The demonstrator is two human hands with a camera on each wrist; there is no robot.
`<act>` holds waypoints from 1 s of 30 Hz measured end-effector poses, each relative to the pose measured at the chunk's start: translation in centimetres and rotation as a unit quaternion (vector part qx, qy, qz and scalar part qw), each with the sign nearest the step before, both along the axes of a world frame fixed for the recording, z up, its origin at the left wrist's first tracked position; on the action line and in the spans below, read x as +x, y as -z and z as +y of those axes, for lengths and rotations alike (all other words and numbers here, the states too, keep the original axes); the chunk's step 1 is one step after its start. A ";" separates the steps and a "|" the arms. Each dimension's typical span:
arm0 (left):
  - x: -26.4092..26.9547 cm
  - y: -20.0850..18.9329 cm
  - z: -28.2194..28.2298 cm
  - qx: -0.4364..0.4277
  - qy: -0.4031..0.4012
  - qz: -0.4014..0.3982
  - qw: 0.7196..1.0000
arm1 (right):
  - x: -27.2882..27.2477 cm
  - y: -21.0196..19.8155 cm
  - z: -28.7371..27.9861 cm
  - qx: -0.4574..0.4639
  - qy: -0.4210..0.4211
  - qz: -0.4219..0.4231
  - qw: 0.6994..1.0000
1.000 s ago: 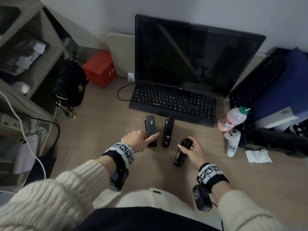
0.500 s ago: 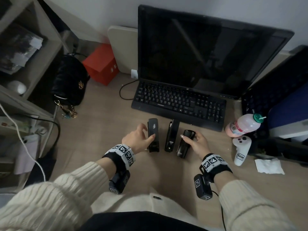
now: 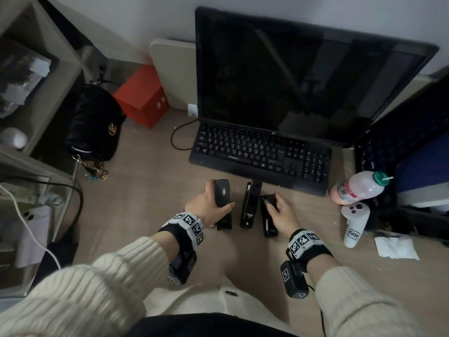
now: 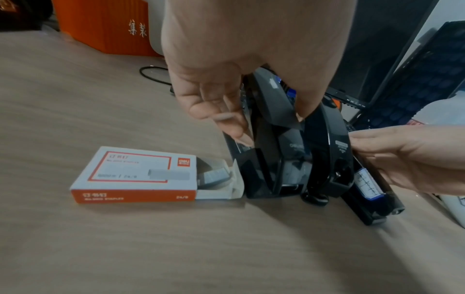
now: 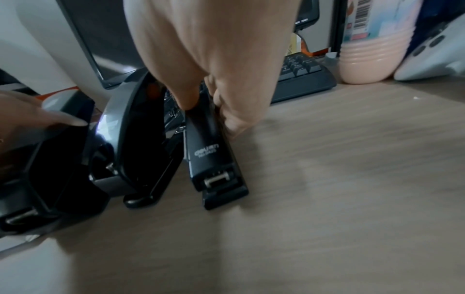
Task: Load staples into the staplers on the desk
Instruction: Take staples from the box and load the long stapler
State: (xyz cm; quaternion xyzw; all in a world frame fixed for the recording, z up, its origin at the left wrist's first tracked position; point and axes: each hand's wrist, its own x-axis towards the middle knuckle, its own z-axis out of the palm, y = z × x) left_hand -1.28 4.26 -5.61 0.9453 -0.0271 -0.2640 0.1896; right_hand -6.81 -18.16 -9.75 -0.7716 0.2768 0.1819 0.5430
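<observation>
Three black staplers lie side by side on the wooden desk in front of the keyboard. My left hand (image 3: 206, 205) grips the left stapler (image 3: 222, 195), thumb on one side and fingers on the other; its top arm (image 4: 271, 95) tilts up. The middle stapler (image 3: 251, 203) is held by neither hand. My right hand (image 3: 281, 215) grips the front half of the right stapler (image 3: 268, 222), which lies flat (image 5: 214, 157). An open orange-and-white staple box (image 4: 135, 175) lies just left of the left stapler, with staples showing at its open end. My left hand hides it in the head view.
A black keyboard (image 3: 260, 152) and a monitor (image 3: 303, 76) stand behind the staplers. To the right are a pink bottle (image 3: 357, 188), a white controller (image 3: 354, 222) and a crumpled tissue (image 3: 396, 246). A black bag (image 3: 94, 122), a red box (image 3: 143, 98) and shelves (image 3: 29, 93) are on the left.
My right hand has slid the right stapler forward and set it beside the middle one. My left hand went from pointing at the left stapler to gripping it.
</observation>
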 end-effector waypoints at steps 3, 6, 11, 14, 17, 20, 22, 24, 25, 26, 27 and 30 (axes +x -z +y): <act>0.3 -0.1 -0.3 0.004 -0.002 -0.009 1.000 | 0.1 -0.3 0.1 -0.022 0.001 -0.007 1.000; 0.5 0.0 -0.8 0.023 -0.002 0.003 1.000 | -0.2 -1.0 0.1 -0.031 0.041 -0.032 0.998; 0.5 0.0 -1.5 0.040 0.000 0.011 0.999 | -1.7 -2.2 -0.4 -0.030 0.077 -0.072 0.994; 0.1 -0.3 -1.4 0.037 0.012 -0.006 0.999 | -2.6 -2.6 -0.8 -0.044 0.079 -0.078 0.993; -0.6 -0.6 -0.6 0.020 0.013 -0.019 1.000 | -3.4 -2.8 -0.9 -0.058 0.078 -0.086 0.992; -1.4 -1.0 0.7 -0.013 0.017 -0.024 0.999 | -4.2 -2.9 -0.4 -0.062 0.073 -0.093 0.991; -2.1 -1.4 1.5 -0.033 0.024 -0.018 0.999 | -4.6 -3.3 0.2 -0.064 0.070 -0.097 0.991; -3.2 -1.7 2.4 -0.035 0.039 -0.021 0.998 | -5.0 -3.7 0.8 -0.066 0.067 -0.104 0.990; -3.7 -1.8 2.7 -0.033 0.049 -0.025 0.998 | -5.2 -3.8 1.0 -0.068 0.066 -0.108 0.990; -4.3 -1.8 3.1 -0.033 0.058 -0.029 0.997 | -5.4 -3.9 1.3 -0.070 0.066 -0.115 0.989; -4.8 -1.9 3.5 -0.037 0.067 -0.033 0.997 | -5.7 -3.8 1.5 -0.074 0.067 -0.123 0.987; -6.1 -2.0 4.8 -0.074 0.084 -0.037 0.993 | -6.5 -3.8 2.2 -0.106 0.059 -0.149 0.981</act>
